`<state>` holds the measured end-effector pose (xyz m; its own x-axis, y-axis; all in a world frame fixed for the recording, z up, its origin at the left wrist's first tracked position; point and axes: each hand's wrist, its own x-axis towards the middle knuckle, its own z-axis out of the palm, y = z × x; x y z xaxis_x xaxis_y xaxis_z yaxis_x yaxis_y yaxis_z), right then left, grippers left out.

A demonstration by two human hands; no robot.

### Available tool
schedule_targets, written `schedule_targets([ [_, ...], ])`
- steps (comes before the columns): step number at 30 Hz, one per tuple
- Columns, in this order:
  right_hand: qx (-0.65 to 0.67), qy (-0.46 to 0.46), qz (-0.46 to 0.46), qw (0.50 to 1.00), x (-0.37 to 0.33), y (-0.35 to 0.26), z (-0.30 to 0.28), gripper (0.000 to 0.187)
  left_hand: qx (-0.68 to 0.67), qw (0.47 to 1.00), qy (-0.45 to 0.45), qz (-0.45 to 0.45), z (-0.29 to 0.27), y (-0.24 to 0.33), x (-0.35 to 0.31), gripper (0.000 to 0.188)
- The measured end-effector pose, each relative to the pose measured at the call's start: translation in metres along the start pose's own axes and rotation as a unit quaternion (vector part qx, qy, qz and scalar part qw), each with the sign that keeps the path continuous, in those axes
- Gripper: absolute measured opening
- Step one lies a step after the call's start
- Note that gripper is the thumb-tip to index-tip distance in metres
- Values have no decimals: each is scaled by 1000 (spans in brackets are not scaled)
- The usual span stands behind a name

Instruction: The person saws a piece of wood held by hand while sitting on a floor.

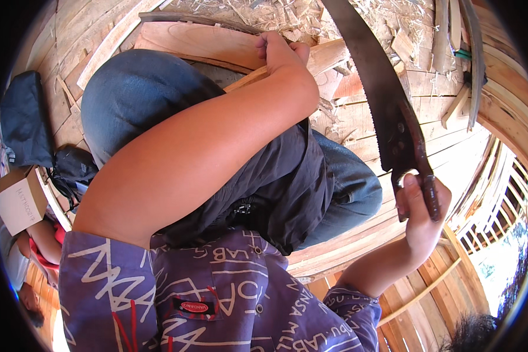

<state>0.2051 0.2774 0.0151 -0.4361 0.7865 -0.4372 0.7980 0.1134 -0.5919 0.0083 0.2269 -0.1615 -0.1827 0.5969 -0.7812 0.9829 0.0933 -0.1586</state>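
In my right hand [422, 205] is a handsaw [387, 88], its dark handle gripped in closed fingers. The long toothed blade points up and away, raised in front of the floor and touching no wood that I can see. My left arm reaches across my bent knee, and my left hand [283, 51] is closed at the end of a curved wooden board [202, 44]. Its fingertips are partly hidden. A narrow strip of wood [328, 56] runs beneath that hand toward the blade.
Shavings [287, 17] and offcuts litter the plank floor [416, 111]. Long timbers [475, 58] lie at the far right, beside a slatted wooden structure [504, 182]. A black bag [26, 117], a cardboard box [20, 202] and another person's arm [44, 240] are at the left.
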Motion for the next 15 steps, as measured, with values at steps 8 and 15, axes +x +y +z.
schedule_targets([
  [8,-8,34,34,999,-80,21,-37,30,-47,991,104,-75,11,10,12,75],
  [15,-31,60,41,997,-116,19,-52,33,-53,988,126,-67,10,4,-1,77],
])
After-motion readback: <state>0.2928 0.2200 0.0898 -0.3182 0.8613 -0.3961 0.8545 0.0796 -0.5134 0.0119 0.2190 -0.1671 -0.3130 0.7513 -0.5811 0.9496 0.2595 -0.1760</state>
